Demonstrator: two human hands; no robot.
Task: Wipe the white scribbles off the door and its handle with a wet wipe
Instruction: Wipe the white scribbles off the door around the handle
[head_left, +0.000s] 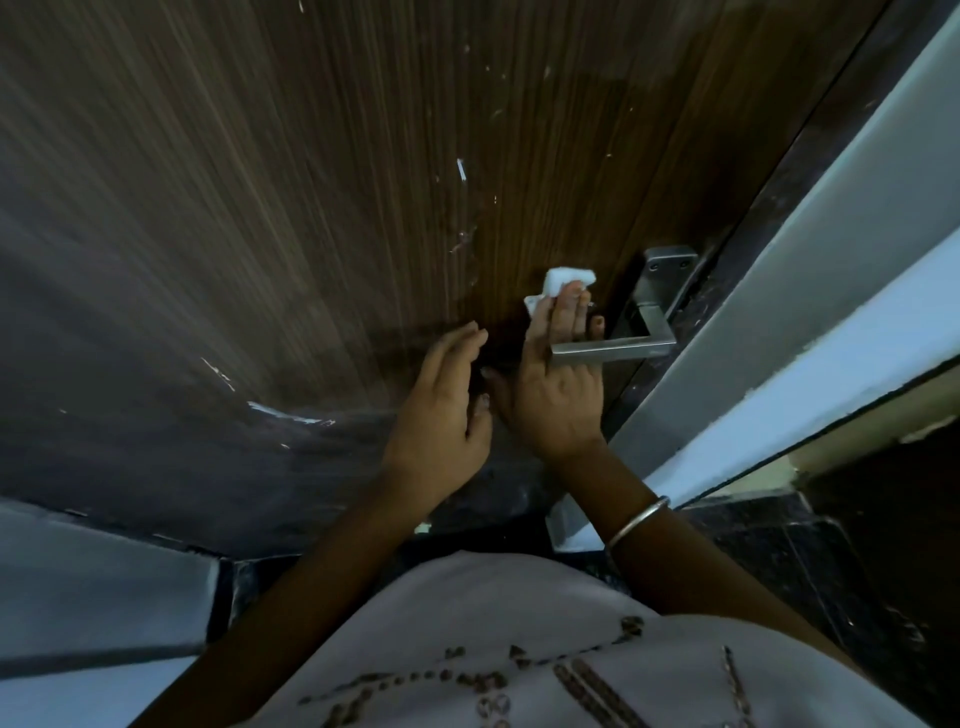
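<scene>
A dark brown wooden door (322, 197) fills most of the head view. White scribbles (461, 170) and flecks mark it above and left of the metal lever handle (613, 349). My right hand (558, 395) reaches behind the lever and presses a white wet wipe (563, 281) against the door with its fingertips, just left of the handle's plate (670, 262). My left hand (441, 410) rests flat on the door beside it, fingers apart, holding nothing. More white streaks (275, 411) lie lower left.
The pale door frame (810, 291) runs diagonally on the right, close to the handle. A dark tiled floor (810, 561) lies below. A metal bangle (638, 519) circles my right wrist. My light shirt (519, 649) fills the bottom.
</scene>
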